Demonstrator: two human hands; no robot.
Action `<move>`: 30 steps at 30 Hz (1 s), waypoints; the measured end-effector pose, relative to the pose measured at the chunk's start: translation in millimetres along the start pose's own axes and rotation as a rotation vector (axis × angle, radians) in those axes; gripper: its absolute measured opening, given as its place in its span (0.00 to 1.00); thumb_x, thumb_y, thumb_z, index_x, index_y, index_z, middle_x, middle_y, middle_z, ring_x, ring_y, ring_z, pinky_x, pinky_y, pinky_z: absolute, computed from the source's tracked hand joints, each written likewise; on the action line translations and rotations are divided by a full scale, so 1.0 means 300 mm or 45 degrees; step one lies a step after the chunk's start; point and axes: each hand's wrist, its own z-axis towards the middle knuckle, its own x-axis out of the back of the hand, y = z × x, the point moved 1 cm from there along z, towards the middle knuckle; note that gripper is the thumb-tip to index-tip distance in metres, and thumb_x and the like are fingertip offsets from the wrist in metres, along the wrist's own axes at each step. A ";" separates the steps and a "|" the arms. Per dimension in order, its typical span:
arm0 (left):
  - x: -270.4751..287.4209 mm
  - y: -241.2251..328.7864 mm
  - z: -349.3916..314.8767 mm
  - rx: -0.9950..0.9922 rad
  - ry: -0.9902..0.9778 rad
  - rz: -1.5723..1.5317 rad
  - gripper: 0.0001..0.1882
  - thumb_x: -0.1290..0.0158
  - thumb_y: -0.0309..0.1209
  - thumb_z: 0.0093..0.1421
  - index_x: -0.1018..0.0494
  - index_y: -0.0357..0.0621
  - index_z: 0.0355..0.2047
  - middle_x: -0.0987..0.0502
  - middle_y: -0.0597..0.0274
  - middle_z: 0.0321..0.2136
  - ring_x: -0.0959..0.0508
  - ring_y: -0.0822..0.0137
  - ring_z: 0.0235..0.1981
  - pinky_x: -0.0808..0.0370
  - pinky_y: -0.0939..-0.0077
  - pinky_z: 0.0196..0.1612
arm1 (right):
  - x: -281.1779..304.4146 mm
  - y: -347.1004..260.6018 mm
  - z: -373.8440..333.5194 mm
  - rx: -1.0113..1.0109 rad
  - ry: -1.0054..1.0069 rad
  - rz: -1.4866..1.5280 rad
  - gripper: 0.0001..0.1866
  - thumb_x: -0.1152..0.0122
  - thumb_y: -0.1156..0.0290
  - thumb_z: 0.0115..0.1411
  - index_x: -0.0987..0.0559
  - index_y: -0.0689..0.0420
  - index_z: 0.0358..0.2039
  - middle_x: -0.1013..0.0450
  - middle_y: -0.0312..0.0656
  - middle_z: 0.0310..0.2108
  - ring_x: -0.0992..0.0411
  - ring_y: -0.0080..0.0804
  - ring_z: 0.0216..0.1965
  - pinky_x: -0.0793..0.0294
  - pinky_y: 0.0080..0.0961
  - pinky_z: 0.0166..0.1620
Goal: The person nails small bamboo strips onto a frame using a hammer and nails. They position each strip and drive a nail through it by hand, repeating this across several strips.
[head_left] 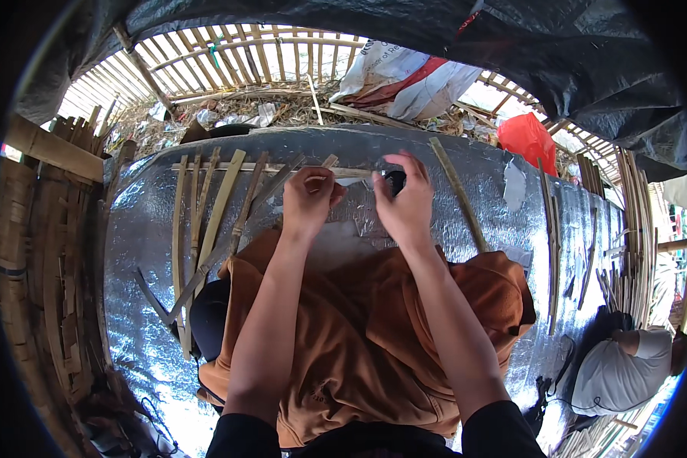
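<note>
My left hand [307, 200] is raised over my lap with its fingers curled together. Whatever may be in that curl is hidden or too small to name. To its right, my right hand [406, 200] has its thumb and fingers apart, curved in a C shape, with nothing seen between them. A small dark thing [395, 182] shows behind that gap; its kind is unclear. Just beyond both hands, a thin bamboo strip [275, 169] runs crosswise. Several more bamboo strips [223, 200] lie left of my left hand. One longer strip [458, 195] slants to the right of my right hand.
A silver foil mat [141, 252] spreads beneath everything. Brown cloth [343, 336] covers my lap. Another person in a white shirt [626, 374] sits at the lower right. A red plastic bag [527, 141] and a bamboo slat fence [267, 57] stand at the back; a dark tarp [572, 46] hangs overhead.
</note>
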 end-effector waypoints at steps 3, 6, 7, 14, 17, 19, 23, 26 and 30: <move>-0.008 -0.039 0.011 0.064 0.012 -0.060 0.07 0.46 0.23 0.69 0.26 0.32 0.45 0.16 0.53 0.35 0.13 0.65 0.37 0.16 0.76 0.38 | 0.177 -0.522 -0.043 0.203 -0.497 0.965 0.21 0.30 0.70 0.58 0.25 0.60 0.50 0.23 0.52 0.44 0.23 0.53 0.45 0.23 0.43 0.50; -0.074 -0.030 0.027 0.067 -0.034 -0.125 0.06 0.45 0.22 0.69 0.25 0.34 0.45 0.17 0.53 0.37 0.13 0.63 0.38 0.17 0.76 0.38 | 0.352 -0.909 -0.216 0.600 -0.407 1.188 0.22 0.34 0.62 0.62 0.25 0.62 0.51 0.24 0.45 0.42 0.23 0.44 0.44 0.21 0.39 0.44; -0.069 -0.019 0.026 0.056 -0.032 -0.099 0.06 0.45 0.21 0.69 0.25 0.34 0.45 0.17 0.54 0.36 0.13 0.64 0.38 0.17 0.76 0.38 | 0.407 -1.014 -0.295 0.624 -0.903 1.518 0.36 0.40 0.45 0.62 0.31 0.57 0.62 0.34 0.55 0.57 0.36 0.56 0.58 0.33 0.50 0.58; -0.047 -0.077 0.028 0.006 0.014 0.082 0.13 0.39 0.22 0.65 0.23 0.33 0.49 0.15 0.55 0.38 0.14 0.68 0.38 0.17 0.77 0.39 | 0.474 -1.044 -0.512 0.375 -0.835 1.954 0.28 0.32 0.46 0.63 0.18 0.61 0.48 0.22 0.49 0.37 0.22 0.48 0.36 0.22 0.41 0.39; -0.057 -0.163 0.086 -0.194 0.027 0.134 0.09 0.36 0.20 0.60 0.17 0.34 0.42 0.13 0.55 0.34 0.13 0.71 0.36 0.17 0.78 0.42 | 0.474 -0.996 -0.480 0.582 -0.618 1.955 0.22 0.34 0.61 0.67 0.22 0.70 0.48 0.23 0.56 0.43 0.21 0.50 0.43 0.19 0.41 0.47; -0.027 -0.203 0.068 -0.108 0.095 0.216 0.08 0.35 0.21 0.59 0.16 0.34 0.39 0.13 0.56 0.32 0.13 0.71 0.36 0.18 0.78 0.43 | 0.350 -0.841 -0.538 0.978 -0.839 1.492 0.21 0.36 0.62 0.66 0.23 0.65 0.51 0.23 0.48 0.41 0.22 0.42 0.41 0.20 0.36 0.43; -0.029 -0.262 0.139 -0.050 0.158 0.457 0.09 0.33 0.24 0.56 0.15 0.36 0.37 0.13 0.57 0.31 0.13 0.70 0.34 0.18 0.76 0.41 | 0.239 -0.466 -0.117 0.511 -0.867 0.316 0.20 0.31 0.56 0.63 0.20 0.53 0.50 0.20 0.42 0.32 0.20 0.40 0.30 0.19 0.34 0.34; -0.104 -0.237 0.158 -0.049 0.113 0.563 0.09 0.32 0.25 0.55 0.15 0.36 0.37 0.13 0.57 0.32 0.14 0.69 0.33 0.18 0.74 0.41 | 0.091 -0.006 -0.007 -0.035 -0.849 -0.277 0.20 0.37 0.55 0.66 0.22 0.58 0.49 0.19 0.54 0.41 0.18 0.55 0.42 0.18 0.46 0.43; -0.169 -0.247 0.223 -0.380 0.066 0.548 0.09 0.32 0.27 0.57 0.15 0.38 0.37 0.13 0.56 0.31 0.14 0.70 0.33 0.19 0.74 0.40 | 0.021 0.307 -0.086 -0.429 -0.935 -0.824 0.33 0.32 0.49 0.61 0.30 0.60 0.57 0.21 0.56 0.49 0.20 0.57 0.49 0.17 0.45 0.49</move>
